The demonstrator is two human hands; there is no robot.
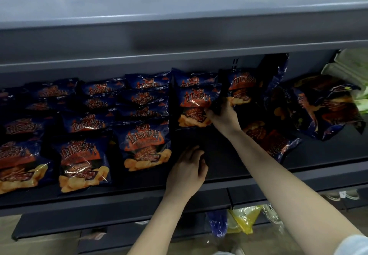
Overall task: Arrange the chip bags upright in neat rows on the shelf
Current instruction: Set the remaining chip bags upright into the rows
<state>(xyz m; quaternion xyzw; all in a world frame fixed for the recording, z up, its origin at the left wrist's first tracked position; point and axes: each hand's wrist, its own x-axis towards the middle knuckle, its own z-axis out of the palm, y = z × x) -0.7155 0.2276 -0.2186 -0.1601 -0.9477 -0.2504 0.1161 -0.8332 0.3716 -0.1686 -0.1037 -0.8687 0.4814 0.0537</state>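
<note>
Dark blue chip bags with orange flame print stand upright in several rows across the left and middle of the dark shelf (219, 147); the front bag of the middle row (146, 145) faces me. My right hand (224, 116) reaches deep into the shelf and grips the lower edge of one blue chip bag (242, 87) beside the short right-hand row (196, 105). My left hand (187, 172) hovers with relaxed, slightly bent fingers over the bare shelf floor, holding nothing. Several more bags lie tumbled on the right (326, 109), and one lies flat under my right forearm (272, 141).
A grey shelf board (179, 29) overhangs the bags closely from above. Pale green packages (350, 65) sit at the far right. Below the shelf lip, yellow and blue packets (239, 221) show on a lower level.
</note>
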